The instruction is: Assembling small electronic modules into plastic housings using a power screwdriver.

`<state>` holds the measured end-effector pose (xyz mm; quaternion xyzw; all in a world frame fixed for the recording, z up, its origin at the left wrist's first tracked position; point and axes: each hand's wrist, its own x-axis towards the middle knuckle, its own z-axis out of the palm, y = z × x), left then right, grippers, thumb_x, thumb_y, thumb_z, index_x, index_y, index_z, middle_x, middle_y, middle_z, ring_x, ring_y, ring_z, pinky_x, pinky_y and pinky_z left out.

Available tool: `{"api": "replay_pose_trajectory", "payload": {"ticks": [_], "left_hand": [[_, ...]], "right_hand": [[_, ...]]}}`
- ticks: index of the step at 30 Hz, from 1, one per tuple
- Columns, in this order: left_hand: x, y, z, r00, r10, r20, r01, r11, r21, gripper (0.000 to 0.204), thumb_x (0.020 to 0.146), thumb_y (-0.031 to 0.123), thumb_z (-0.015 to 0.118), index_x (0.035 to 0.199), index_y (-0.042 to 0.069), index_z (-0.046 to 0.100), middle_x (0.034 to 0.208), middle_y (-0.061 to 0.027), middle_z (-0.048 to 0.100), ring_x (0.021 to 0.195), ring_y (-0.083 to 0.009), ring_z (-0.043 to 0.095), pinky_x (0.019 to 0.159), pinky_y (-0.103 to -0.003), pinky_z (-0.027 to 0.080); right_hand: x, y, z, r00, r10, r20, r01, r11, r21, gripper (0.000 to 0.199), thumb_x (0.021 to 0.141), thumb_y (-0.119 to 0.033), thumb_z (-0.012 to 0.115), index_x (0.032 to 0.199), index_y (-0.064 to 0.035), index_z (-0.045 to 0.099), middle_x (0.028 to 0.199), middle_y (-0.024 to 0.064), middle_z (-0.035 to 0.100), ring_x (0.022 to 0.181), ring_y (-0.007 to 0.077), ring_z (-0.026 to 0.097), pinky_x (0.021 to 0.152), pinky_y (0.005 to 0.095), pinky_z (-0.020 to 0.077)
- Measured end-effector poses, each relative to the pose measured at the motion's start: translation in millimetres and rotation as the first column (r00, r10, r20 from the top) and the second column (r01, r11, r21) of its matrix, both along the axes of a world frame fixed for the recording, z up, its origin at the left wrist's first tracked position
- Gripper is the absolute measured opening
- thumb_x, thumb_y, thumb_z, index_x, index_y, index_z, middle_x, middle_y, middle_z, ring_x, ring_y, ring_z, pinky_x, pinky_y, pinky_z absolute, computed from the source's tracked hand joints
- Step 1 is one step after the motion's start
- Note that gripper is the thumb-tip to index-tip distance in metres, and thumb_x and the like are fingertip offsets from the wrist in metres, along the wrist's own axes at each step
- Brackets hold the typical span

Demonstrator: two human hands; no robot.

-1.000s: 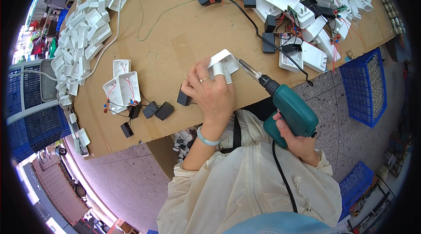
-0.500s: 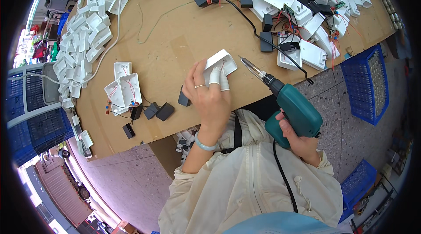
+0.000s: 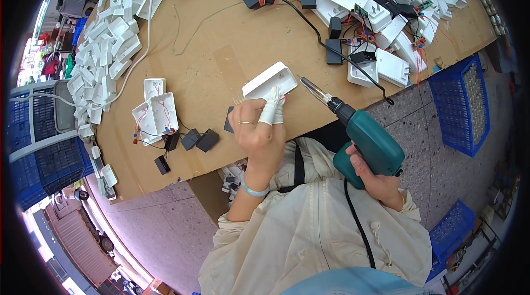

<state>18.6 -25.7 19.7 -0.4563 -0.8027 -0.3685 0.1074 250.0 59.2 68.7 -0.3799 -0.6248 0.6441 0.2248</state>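
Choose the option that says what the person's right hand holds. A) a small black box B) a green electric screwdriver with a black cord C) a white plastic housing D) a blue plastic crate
B: the right hand grips the handle of the green electric screwdriver, while the left hand holds the white plastic housing on the brown cardboard-covered table.

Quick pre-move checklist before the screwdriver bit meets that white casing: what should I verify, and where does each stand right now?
1. Left hand pins the white casing to the cardboard-covered table: ok.
2. Right hand grips the green electric screwdriver: ok.
3. Bit tip touching the casing: not ok, a gap shows.
4. Bit lined up with a screw hole: cannot tell.
5. Taped fingers out of the bit's path: cannot tell, they lie close.
6. Black cable away from the casing: ok.
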Motion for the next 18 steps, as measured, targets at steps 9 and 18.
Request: {"api": "replay_pose_trajectory", "payload": {"ticks": [9,18], "left_hand": [[-0.1,2.3,1.9,0.995,-0.062,0.08,0.065,0.997,-0.038,0.029,0.077,-0.005,0.076,0.106,0.001,0.077,0.095,-0.0085,0.064,0.086,-0.0273,0.06,0.069,-0.036,0.051],[-5.4,19.3,12.9,0.987,0.032,-0.16,-0.044,0.996,-0.073,0.025,0.076,0.002,0.078,0.101,0.002,0.077,0.108,-0.0101,0.066,0.108,-0.0327,0.057,0.087,-0.045,0.046]], "right_hand": [[5.8,0.6,-3.7,0.999,0.046,0.001,-0.046,0.998,0.032,0.03,0.095,-0.006,0.072,0.122,0.0009,0.064,0.102,0.0072,0.071,0.079,0.0091,0.062,0.069,0.024,0.0511],[-12.7,1.6,-3.7,1.0,0.017,0.0,-0.017,0.995,0.096,0.017,0.09,-0.005,0.077,0.104,0.0025,0.07,0.091,0.0084,0.072,0.08,0.0143,0.07,0.07,0.0281,0.0547]]}}
